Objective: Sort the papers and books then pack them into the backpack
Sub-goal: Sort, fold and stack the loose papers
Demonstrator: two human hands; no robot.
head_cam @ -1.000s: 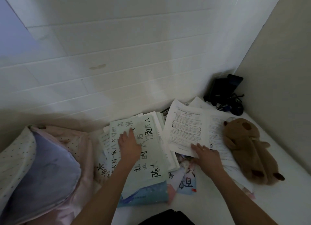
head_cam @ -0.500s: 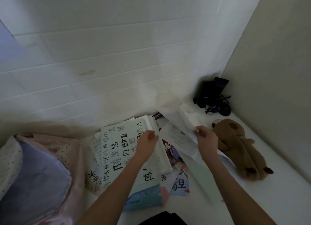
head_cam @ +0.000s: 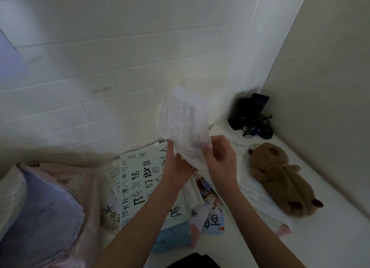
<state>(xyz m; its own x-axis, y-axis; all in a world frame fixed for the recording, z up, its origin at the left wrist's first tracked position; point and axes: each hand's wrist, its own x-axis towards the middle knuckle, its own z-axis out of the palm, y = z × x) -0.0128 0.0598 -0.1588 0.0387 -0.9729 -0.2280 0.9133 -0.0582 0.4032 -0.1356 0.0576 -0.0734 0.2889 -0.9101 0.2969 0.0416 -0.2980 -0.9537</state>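
Note:
Both hands hold up a printed white sheet (head_cam: pixel 183 121), blurred, above the pile. My left hand (head_cam: pixel 176 164) grips its lower left edge and my right hand (head_cam: pixel 220 159) pinches its lower right edge. Under them lies a pale green sheet with large black characters (head_cam: pixel 138 175) on a stack of papers and books. Colourful booklets (head_cam: pixel 212 213) and a blue book (head_cam: pixel 174 237) stick out at the near side. More printed sheets (head_cam: pixel 250 185) lie to the right, partly under a plush toy. A dark object (head_cam: pixel 192 261) at the bottom edge could be the backpack; I cannot tell.
A brown plush toy (head_cam: pixel 280 177) lies on the white surface at the right. Black devices with cables (head_cam: pixel 250 115) stand in the far corner. A lilac pillow and pink bedding (head_cam: pixel 40 213) fill the left. White walls close in behind and to the right.
My right hand lifted the printed sheet off the pile and raised it. My left hand left the green sheet and took hold of the raised sheet too.

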